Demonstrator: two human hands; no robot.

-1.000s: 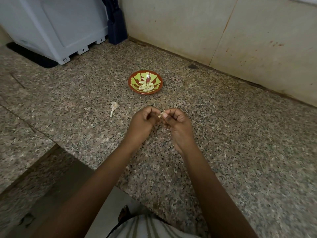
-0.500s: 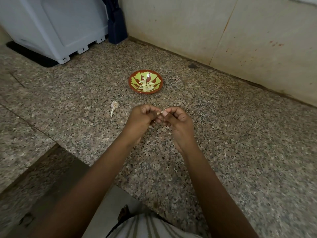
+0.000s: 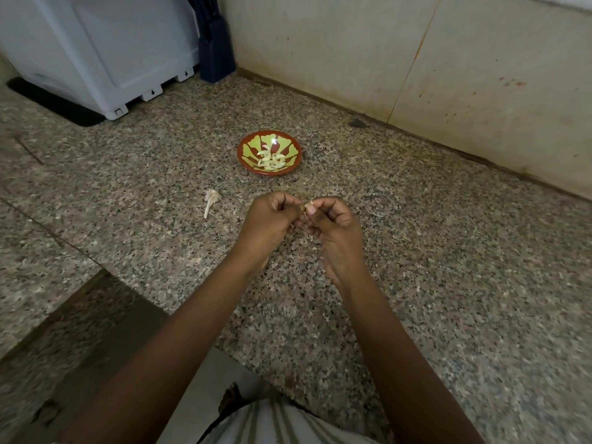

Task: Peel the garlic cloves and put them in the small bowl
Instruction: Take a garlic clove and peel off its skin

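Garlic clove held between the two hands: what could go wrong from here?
The small pale garlic clove is pinched only by the fingers of the left hand and right hand; it could slip onto the speckled stone floor. The small red-and-green bowl sits apart, beyond the hands, so a tossed clove might miss.

**Bowl ahead, hands in front of it**

The small bowl [image 3: 290, 148] sits on the floor [image 3: 448, 251], with the wall [image 3: 352, 52] behind it and peeled cloves [image 3: 271, 161] lying in it. Nearer the person, the left hand [image 3: 269, 221] and right hand [image 3: 333, 232] meet above the floor, a garlic clove [image 3: 307, 206] pinched between their fingers. A garlic stem [image 3: 210, 201] lies on the floor left of the hands, apart from the bowl. At the far left a box [image 3: 105, 49] stands on a mat [image 3: 48, 97], with an upright object [image 3: 213, 43] just beside it in the corner.
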